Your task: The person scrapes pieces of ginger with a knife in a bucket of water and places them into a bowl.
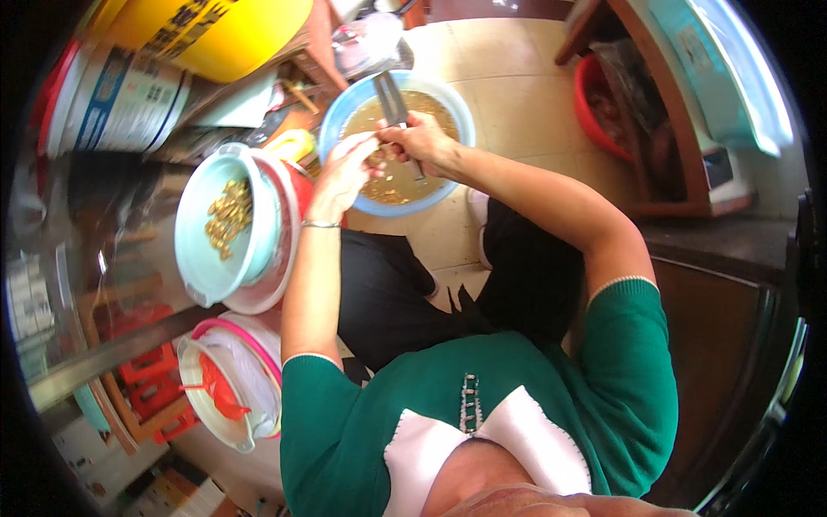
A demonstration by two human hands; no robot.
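Note:
My right hand (423, 143) grips a flat, knife-like tool (391, 97) with a broad dark end pointing away from me and a narrow metal end below the fist. Close beside it, my left hand (352, 168) pinches a small brown piece (376, 156), partly hidden by the fingers. Both hands are over a blue basin (333, 119) of cloudy brownish water with bits floating in it. Left of my left forearm, a pale blue plastic basin (194, 245) holds a heap of small golden-brown pieces (229, 216). Their exact kind cannot be made out.
The pale blue basin sits on a reddish basin (289, 258). Nearer me on the left stands a white bucket (194, 381) with a red bag. A yellow bucket (258, 39) and a white bucket (129, 103) occupy the upper left. A red basin (588, 106) lies under wooden furniture (694, 155).

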